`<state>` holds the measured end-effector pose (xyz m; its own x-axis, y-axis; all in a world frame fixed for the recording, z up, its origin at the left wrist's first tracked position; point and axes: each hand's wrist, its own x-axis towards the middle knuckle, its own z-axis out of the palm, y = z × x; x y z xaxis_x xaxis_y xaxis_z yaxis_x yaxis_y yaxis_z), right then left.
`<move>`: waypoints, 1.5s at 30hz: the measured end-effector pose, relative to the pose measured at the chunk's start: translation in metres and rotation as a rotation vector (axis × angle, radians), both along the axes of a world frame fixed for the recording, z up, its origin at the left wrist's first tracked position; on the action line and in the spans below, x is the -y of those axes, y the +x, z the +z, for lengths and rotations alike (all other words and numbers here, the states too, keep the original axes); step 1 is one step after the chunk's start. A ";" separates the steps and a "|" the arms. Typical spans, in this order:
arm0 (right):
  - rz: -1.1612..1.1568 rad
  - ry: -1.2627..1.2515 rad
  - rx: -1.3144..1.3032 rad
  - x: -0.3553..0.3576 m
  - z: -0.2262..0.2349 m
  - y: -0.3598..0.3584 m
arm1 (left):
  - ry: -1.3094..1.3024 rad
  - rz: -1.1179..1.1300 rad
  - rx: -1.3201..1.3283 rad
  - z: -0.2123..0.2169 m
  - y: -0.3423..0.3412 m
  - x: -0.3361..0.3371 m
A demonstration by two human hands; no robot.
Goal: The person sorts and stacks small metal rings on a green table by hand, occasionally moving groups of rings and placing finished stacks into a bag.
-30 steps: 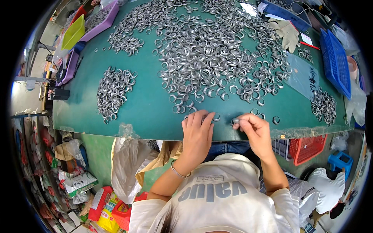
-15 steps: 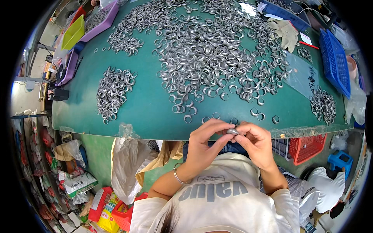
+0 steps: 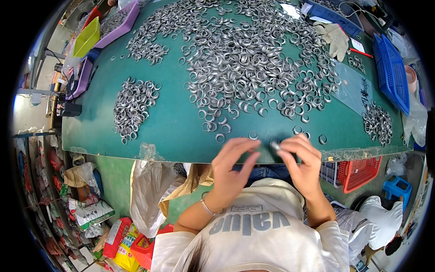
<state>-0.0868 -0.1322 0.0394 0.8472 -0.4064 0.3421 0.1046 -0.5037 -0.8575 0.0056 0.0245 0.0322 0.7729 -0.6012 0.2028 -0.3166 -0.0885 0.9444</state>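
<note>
At the table's near edge, my right hand (image 3: pixel 302 164) pinches a grey metal ring (image 3: pixel 275 146) between thumb and fingertips, slightly blurred. My left hand (image 3: pixel 233 164) is beside it with nothing visible in it, its thumb and fingers apart. A few loose rings (image 3: pixel 253 135) lie just beyond my fingertips. Behind them a large heap of grey metal rings (image 3: pixel 235 63) spreads over the green table (image 3: pixel 172 122). A smaller pile of rings (image 3: pixel 133 106) lies to the left, and another pile (image 3: pixel 377 123) is at the right edge.
Lilac and yellow-green trays (image 3: pixel 87 38) stand at the far left. On the right are a blue basket (image 3: pixel 390 75), a work glove (image 3: pixel 334 40) and a clear plastic bag (image 3: pixel 351 88). Below the table edge are a paper sack (image 3: pixel 147 195) and a red basket (image 3: pixel 360 173).
My hands have moved apart. The ring that both hands held between them is now in my right hand's fingertips alone, and my left hand has let go.
</note>
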 end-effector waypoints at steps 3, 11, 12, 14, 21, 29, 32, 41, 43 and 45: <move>-0.166 -0.384 -0.037 0.010 -0.020 0.010 | 0.307 0.125 0.294 -0.009 0.007 -0.009; -0.052 -0.537 -0.296 0.017 -0.020 0.012 | 0.430 0.087 0.422 -0.036 0.013 -0.011; -0.059 -0.518 -0.300 0.017 -0.017 0.010 | 0.392 0.095 0.424 -0.036 0.013 -0.010; -0.072 -0.494 -0.303 0.017 -0.016 0.007 | 0.317 0.110 0.428 -0.037 0.013 -0.010; -0.110 -0.463 -0.300 0.013 -0.011 0.001 | 0.453 0.143 0.425 -0.034 0.011 -0.004; 0.010 -0.492 -0.338 0.000 -0.020 0.002 | 0.460 0.098 0.436 -0.033 0.011 -0.006; -0.011 -0.447 -0.285 -0.003 -0.025 0.001 | 0.396 0.117 0.324 -0.028 0.011 -0.006; 0.205 1.661 -0.129 -0.017 -0.025 -0.006 | -0.516 -0.187 -1.350 -0.026 0.006 -0.016; 0.239 1.775 -0.149 -0.021 -0.023 -0.004 | -0.522 -0.233 -1.355 -0.026 0.007 -0.017; 0.253 1.713 -0.151 -0.022 -0.027 -0.005 | -0.493 -0.243 -1.326 -0.024 0.006 -0.017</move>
<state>-0.0914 -0.1105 0.0123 0.9232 -0.0568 -0.3801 -0.0942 0.9254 -0.3672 0.0118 0.0415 0.0080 0.4429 -0.8253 -0.3503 0.8464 0.2560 0.4670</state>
